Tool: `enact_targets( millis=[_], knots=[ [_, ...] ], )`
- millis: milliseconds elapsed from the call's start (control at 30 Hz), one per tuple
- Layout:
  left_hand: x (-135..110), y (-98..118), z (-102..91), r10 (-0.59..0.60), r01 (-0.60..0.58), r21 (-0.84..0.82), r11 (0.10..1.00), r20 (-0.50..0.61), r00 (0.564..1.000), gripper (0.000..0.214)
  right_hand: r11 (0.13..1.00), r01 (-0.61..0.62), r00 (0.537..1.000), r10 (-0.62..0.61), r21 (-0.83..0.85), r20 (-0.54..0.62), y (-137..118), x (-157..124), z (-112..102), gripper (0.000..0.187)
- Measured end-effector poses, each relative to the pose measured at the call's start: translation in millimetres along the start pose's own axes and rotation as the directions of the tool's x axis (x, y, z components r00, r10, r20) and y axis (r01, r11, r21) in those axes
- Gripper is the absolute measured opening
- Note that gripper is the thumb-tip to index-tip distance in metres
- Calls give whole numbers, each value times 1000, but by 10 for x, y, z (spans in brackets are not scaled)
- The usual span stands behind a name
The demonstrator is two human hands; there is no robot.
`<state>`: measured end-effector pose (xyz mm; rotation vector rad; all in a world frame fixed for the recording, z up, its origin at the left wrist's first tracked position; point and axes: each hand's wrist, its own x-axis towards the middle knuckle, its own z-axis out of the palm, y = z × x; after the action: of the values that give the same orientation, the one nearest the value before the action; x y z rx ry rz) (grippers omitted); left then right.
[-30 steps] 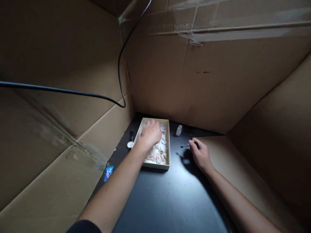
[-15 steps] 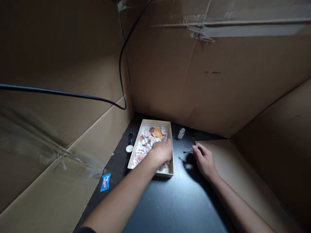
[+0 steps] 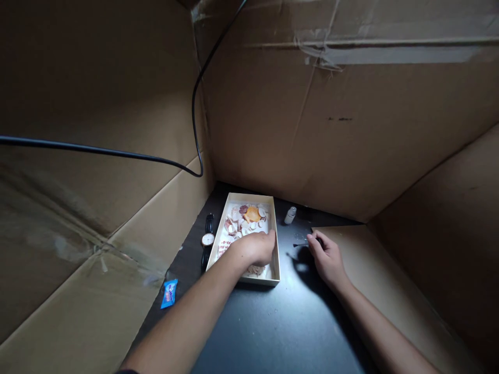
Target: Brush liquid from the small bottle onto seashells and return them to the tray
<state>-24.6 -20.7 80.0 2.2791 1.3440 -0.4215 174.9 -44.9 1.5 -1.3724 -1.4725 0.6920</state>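
Observation:
My left hand (image 3: pixel 257 249) reaches into the right side of a shallow cream box (image 3: pixel 278 259) that holds shells. Its fingers are drawn together and point away from me; whatever they grip is hidden. Around it lie an orange shell (image 3: pixel 253 214), white shells (image 3: pixel 249 227) and a brownish ribbed shell (image 3: pixel 256 270), partly covered by my wrist. Right of the box, my right hand (image 3: pixel 327 255) is closed on a small black-handled brush, its thin dark tip (image 3: pixel 300 244) sticking out leftward just over the table. A small uncapped bottle (image 3: pixel 290 215) stands behind that hand.
A wristwatch (image 3: pixel 208 239) with a black strap lies left of the box. Nearer me is a blue candy wrapper (image 3: pixel 169 294). Cardboard walls (image 3: pixel 273 114) enclose the dark table (image 3: pixel 249 327). A flat cardboard piece (image 3: pixel 366 259) lies right, and a black cable (image 3: pixel 194 104) hangs at left.
My left hand has drawn slightly toward me inside the box, its fingers lifting off the shells and coming together. The right hand and its brush have stayed nearly still.

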Motion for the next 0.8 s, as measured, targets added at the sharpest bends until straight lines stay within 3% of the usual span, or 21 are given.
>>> enact_targets(
  millis=[333,633,800],
  knots=[
    [-61,-76,-93,10,-13,-30,999,-88,996,29,1000,13,1000,-13,2,1,-50,9,3,43],
    [-15,-331,-156,-34,30,-74,997,-46,998,34,1000,23,1000,-23,-4,9,-62,13,5,41],
    [-6,-390,-150,-9,4,-107,994,-51,999,27,1000,29,1000,-29,-1,5,-54,9,5,41]
  ],
)
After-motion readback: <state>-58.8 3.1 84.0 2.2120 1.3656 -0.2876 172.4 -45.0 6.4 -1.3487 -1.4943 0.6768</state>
